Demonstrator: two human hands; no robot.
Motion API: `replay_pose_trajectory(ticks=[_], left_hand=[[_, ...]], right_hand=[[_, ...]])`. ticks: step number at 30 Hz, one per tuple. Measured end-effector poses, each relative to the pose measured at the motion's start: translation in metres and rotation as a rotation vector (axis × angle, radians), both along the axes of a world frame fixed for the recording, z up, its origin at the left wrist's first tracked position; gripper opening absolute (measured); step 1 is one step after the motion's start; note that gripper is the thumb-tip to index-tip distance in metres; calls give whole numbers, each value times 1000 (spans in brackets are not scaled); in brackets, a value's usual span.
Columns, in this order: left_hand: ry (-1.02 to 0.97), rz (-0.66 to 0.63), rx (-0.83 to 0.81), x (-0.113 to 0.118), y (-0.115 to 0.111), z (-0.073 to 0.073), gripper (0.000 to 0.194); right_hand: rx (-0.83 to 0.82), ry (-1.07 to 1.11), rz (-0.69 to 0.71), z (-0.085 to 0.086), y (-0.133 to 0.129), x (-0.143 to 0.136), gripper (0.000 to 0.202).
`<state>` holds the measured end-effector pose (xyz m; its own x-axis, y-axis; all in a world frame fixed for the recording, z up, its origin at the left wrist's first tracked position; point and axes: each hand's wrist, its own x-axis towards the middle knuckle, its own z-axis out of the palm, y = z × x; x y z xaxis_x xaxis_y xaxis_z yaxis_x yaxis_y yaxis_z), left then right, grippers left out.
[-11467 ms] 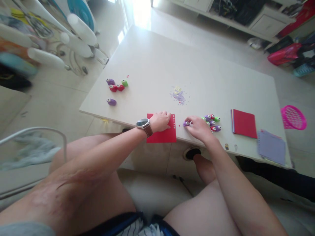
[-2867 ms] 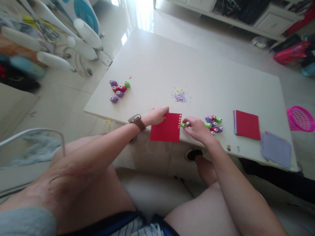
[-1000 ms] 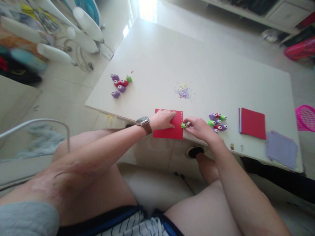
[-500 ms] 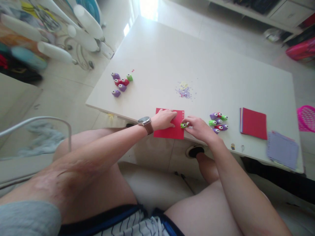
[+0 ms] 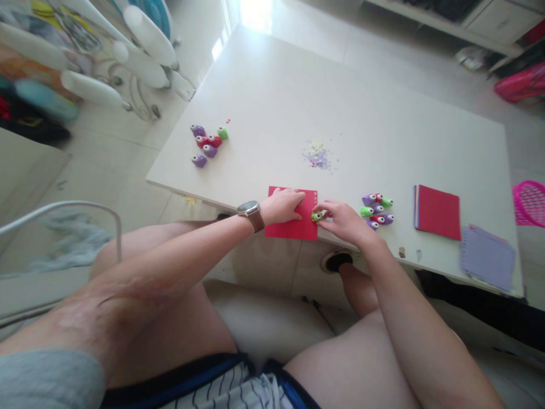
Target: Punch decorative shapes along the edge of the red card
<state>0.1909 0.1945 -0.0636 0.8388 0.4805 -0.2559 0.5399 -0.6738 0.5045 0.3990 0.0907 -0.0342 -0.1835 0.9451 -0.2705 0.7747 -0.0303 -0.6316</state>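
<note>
A red paper sheet (image 5: pixel 289 229) lies at the table's near edge, with small cut-outs along its upper right side. My left hand (image 5: pixel 284 205) rests on it, fingers spread over the paper. At the sheet's right edge, my right hand (image 5: pixel 336 217) grips a small green craft punch (image 5: pixel 317 216) between thumb and fingers. To the right stands a group of purple, red and green punches (image 5: pixel 377 210). Another group of punches (image 5: pixel 208 140) sits on the left part of the table. Beyond the sheet is a loose pile of tiny purple and yellow paper bits (image 5: pixel 318 155).
A stack of red-topped paper (image 5: pixel 437 212) and purplish punched sheets (image 5: pixel 487 258) lie at the white table's (image 5: pixel 272 113) right end. Two tiny items (image 5: pixel 402 252) are near the front edge. A pink basket (image 5: pixel 530 203) stands beyond the right side.
The whole view has shifted very slightly. Both hands keep their places on the red sheet and the green punch stays at its right edge.
</note>
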Motion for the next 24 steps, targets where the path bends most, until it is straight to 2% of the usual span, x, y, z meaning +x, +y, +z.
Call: replay_pose_trajectory(ticks=[5, 8, 15, 24], left_hand=[[10, 17, 0, 2, -1, 1, 22], [23, 36, -11, 5, -3, 4, 26], [57, 46, -26, 8, -5, 9, 31], [70, 45, -20, 8, -7, 10, 34]], right_hand=[[-150, 100, -235, 6, 3, 13, 23], [-203, 104, -306, 7, 5, 17, 23], [-254, 165, -266, -2, 6, 12, 22], [-253, 166, -244, -2, 7, 11, 28]])
